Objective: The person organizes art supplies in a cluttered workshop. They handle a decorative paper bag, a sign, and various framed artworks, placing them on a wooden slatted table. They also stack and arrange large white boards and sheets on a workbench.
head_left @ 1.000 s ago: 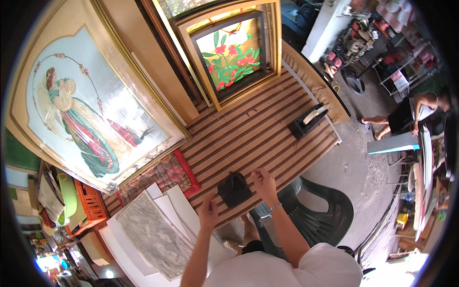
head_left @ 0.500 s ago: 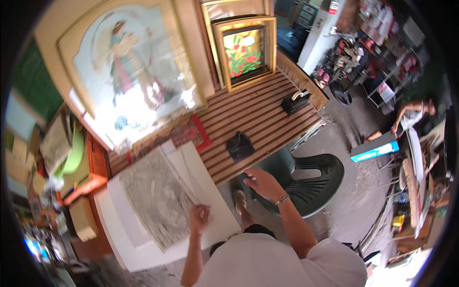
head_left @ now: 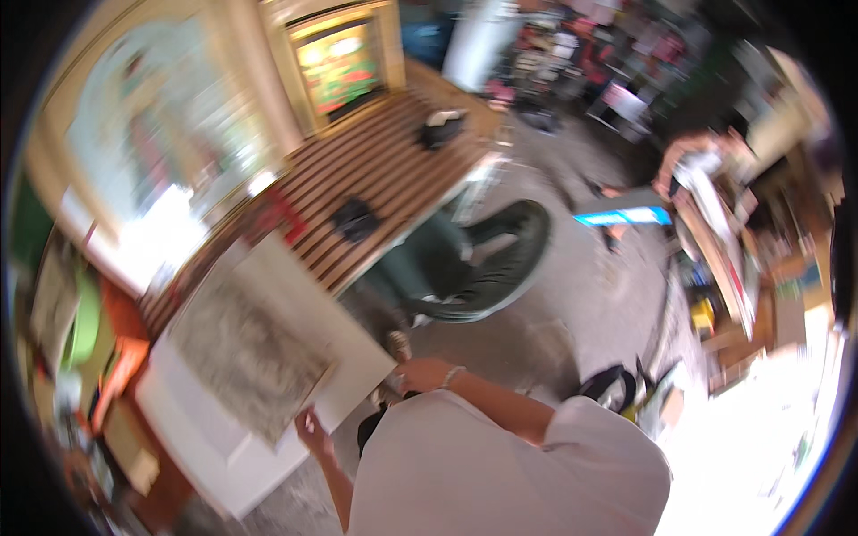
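A grey drawing-like picture sheet (head_left: 246, 357) lies on large white boards (head_left: 353, 362) at the front left. My left hand (head_left: 313, 431) is at the near right corner of this sheet, its fingers slightly apart and nothing visible in them. Whether the fingertips touch the sheet is blurred. My right hand (head_left: 424, 375) is drawn in close to my body, just beyond the right corner of the white boards. A bracelet circles that wrist. Motion smears its fingers, so I cannot see whether they hold anything.
A slatted wooden table (head_left: 375, 170) carries a black cloth-like item (head_left: 355, 220), a tape dispenser (head_left: 441, 129) and framed pictures (head_left: 340, 67). A dark green plastic chair (head_left: 483, 277) stands beside it. At right another person (head_left: 706, 165) is near a long box (head_left: 621, 216). An orange crate (head_left: 121, 375) sits left.
My view has swung right, so the table and pictures shift left. My right hand has come from above the chair back toward my body. My left hand has moved to the sheet's near corner.
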Action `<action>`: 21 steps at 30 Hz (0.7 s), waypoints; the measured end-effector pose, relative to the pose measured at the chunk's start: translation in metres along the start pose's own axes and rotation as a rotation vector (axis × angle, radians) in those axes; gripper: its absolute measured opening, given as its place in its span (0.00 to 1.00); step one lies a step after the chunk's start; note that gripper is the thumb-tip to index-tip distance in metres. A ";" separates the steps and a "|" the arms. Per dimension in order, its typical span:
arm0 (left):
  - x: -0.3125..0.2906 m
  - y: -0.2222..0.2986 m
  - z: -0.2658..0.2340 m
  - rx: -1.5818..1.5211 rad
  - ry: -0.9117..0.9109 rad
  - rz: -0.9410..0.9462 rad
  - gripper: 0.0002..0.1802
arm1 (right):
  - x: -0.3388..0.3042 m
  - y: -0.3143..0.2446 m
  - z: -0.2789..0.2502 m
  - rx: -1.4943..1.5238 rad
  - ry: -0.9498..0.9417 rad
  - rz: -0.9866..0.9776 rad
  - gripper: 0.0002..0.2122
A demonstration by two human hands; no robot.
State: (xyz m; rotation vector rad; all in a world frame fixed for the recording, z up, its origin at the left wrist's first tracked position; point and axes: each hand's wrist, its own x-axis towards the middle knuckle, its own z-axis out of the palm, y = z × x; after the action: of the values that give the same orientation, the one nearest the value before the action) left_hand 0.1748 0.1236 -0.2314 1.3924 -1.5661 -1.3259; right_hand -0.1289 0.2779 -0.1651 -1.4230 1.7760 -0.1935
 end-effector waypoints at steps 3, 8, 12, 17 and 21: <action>-0.003 -0.012 0.004 0.195 -0.031 0.142 0.13 | -0.020 0.006 0.003 0.012 0.127 0.126 0.19; 0.033 -0.011 0.007 0.343 -0.138 0.208 0.17 | -0.059 0.017 0.018 0.186 0.120 0.426 0.19; 0.071 0.000 0.034 0.386 -0.268 0.282 0.18 | -0.093 0.052 0.074 0.322 0.118 0.517 0.22; 0.095 0.028 0.095 0.491 -0.556 0.493 0.15 | -0.140 0.099 0.173 0.585 0.409 0.820 0.20; 0.071 0.056 0.165 0.324 -0.743 0.491 0.13 | -0.180 0.112 0.259 0.831 0.374 1.168 0.20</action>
State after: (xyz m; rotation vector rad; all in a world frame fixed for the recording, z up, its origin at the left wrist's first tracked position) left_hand -0.0111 0.0938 -0.2342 0.5907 -2.5017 -1.3797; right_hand -0.0344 0.5663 -0.3066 0.3193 2.1464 -0.4958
